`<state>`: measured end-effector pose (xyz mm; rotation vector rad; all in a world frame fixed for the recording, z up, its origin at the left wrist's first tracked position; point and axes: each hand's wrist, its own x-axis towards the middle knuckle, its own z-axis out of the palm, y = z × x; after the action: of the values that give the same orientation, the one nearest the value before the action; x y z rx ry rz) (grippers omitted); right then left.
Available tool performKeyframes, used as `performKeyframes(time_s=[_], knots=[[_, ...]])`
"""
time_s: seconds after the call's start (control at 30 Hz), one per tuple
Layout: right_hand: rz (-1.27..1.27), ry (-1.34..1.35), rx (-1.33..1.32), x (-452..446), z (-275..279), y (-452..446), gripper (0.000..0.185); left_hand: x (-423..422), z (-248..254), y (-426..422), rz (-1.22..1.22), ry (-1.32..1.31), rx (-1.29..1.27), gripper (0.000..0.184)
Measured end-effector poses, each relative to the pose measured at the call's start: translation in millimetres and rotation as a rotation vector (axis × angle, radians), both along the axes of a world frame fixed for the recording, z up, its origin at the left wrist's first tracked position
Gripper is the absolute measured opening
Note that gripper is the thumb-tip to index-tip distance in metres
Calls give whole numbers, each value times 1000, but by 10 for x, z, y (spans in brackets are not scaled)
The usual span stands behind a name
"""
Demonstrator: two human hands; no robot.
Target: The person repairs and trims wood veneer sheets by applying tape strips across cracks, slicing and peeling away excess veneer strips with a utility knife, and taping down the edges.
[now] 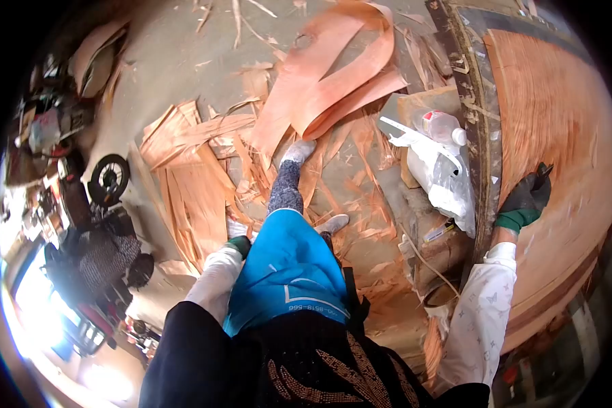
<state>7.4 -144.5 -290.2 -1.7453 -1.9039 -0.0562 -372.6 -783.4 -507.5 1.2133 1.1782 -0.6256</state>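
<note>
My right hand (525,200), in a dark green glove, rests at the near edge of the reddish wood veneer sheets (544,102) on the right. Its fingers are closed, and a small dark tip sticks out past them; what it is I cannot make out. My left hand (239,245), also in a green glove, hangs low beside the blue apron (289,265). Something whitish shows just beyond it, and its fingers are mostly hidden, so I cannot tell whether it holds anything.
Torn veneer strips (190,183) and a long curled veneer band (347,68) litter the floor around my feet. Beside the dark frame (479,122) are a white plastic bag (438,177) and a clear bottle (443,128). A wheeled vehicle (109,180) stands at left.
</note>
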Motion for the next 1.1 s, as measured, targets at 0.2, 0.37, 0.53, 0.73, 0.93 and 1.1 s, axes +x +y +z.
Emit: performKeyframes(time_s=[0.2, 0.37, 0.53, 0.73, 0.93, 1.1], knots=[[28, -64, -20, 110, -43, 67, 28, 1116, 50, -204, 506, 229, 78, 35], [238, -8, 118, 239, -205, 251, 34, 1878, 294, -860, 837, 446, 118, 34], [163, 89, -2, 208, -187, 250, 34, 2282, 390, -1438, 1059, 618, 118, 34], [116, -21, 35, 245, -237, 354, 46, 2469, 297, -1925, 1153, 753, 121, 33], [143, -138, 38, 227, -151, 282, 48, 1833, -436, -2133, 970, 760, 275, 33], [62, -129, 68, 143, -76, 191, 45, 897, 494, -738, 626, 716, -223, 48]])
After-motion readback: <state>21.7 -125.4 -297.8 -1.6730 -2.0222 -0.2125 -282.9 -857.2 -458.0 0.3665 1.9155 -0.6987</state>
